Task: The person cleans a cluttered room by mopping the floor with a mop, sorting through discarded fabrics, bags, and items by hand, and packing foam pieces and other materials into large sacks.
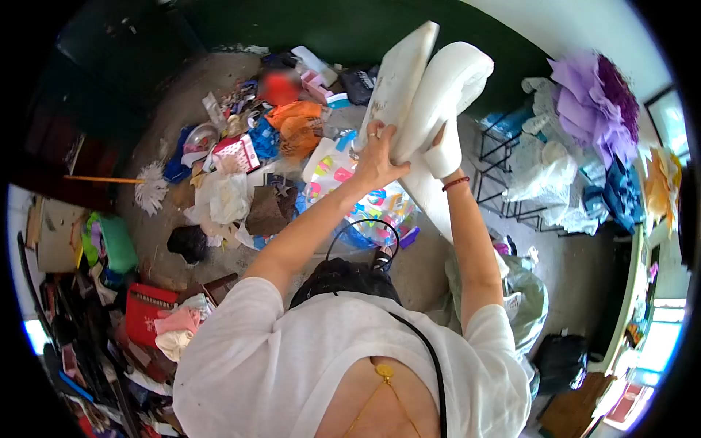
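Note:
In front of me I hold up long white foam-like pieces. My left hand [378,159] grips the lower part of a flat, dirt-speckled white foam board [400,73], its fingers and thumb against the near side. Beside it stands a thicker, curled white foam piece [456,73], rounded at the top. My right hand [440,139] is at the lower right of this curled piece, with a white flap wrapped around the palm and most fingers hidden. A red bracelet [456,183] circles that wrist. Below the hands lies a clear plastic bag with colourful prints [343,175].
Piled clutter covers the floor ahead and left, including an orange bag [296,120], a metal bowl [202,136] and a white mop head [151,187]. A black wire rack [504,182] with plastic-wrapped things stands right, near purple paper flowers [591,102]. A greenish sack [526,292] sits by my right side.

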The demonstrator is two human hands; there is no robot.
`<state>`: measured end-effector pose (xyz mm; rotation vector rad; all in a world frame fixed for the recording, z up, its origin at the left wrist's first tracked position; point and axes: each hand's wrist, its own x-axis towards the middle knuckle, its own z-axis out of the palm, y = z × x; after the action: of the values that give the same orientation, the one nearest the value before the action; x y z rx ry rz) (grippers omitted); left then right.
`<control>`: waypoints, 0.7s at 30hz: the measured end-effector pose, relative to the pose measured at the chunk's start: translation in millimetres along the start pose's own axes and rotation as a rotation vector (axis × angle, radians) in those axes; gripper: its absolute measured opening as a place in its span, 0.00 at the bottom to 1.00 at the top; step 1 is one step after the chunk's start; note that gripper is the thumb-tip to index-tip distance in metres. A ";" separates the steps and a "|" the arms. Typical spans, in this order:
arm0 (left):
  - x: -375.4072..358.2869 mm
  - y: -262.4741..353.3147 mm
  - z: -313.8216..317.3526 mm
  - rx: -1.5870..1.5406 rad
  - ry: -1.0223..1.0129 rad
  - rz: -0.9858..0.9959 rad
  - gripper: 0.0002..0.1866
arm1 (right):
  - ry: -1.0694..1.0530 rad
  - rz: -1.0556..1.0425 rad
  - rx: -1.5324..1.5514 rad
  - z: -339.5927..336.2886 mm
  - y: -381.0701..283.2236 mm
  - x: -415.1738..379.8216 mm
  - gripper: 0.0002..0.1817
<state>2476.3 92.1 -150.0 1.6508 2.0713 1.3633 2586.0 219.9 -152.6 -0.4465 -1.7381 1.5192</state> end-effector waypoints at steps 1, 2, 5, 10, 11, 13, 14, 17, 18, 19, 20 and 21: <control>-1.9 3.6 -2.4 0.026 -0.100 0.013 0.36 | -0.029 0.085 0.642 9.0 -14.4 -7.3 0.24; -3.0 4.0 -1.1 -0.005 -0.095 0.106 0.33 | -0.031 0.039 0.392 11.0 -34.5 -26.2 0.29; -5.0 0.7 13.2 -0.083 -0.267 0.162 0.35 | 0.087 0.124 0.509 0.0 -21.5 -48.3 0.30; -20.5 20.0 41.4 -0.150 -0.433 0.243 0.35 | 0.250 0.140 0.624 -25.7 -15.3 -101.5 0.24; -23.3 25.9 47.1 -0.173 -0.486 0.243 0.35 | 0.311 0.018 0.300 -30.4 -14.1 -114.7 0.25; -24.7 43.3 57.0 -0.109 -0.515 0.314 0.38 | 0.418 0.014 0.149 -45.0 -9.8 -141.7 0.27; -24.5 50.4 61.7 -0.034 -0.517 0.373 0.41 | 0.495 0.114 0.335 -54.8 -8.8 -156.0 0.28; -22.1 67.1 81.3 -0.266 -0.618 0.507 0.44 | 0.711 0.256 0.509 -76.9 1.4 -192.3 0.24; -21.6 70.9 90.7 -0.274 -0.628 0.516 0.44 | 0.721 0.264 0.416 -82.5 -3.3 -204.7 0.23; -20.9 75.2 100.3 -0.364 -0.707 0.421 0.44 | 0.730 0.251 0.408 -90.5 -4.2 -214.6 0.21; -21.8 79.9 110.1 -0.450 -0.786 0.324 0.45 | 0.739 0.244 0.412 -99.6 -5.4 -222.3 0.20; -26.6 91.1 119.6 -0.452 -0.802 0.333 0.45 | 0.746 0.235 0.422 -110.1 -6.1 -229.2 0.18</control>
<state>2623.1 132.2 -162.9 1.9261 1.0016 0.8996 2815.4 133.1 -220.1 -0.8773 -0.7901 1.5502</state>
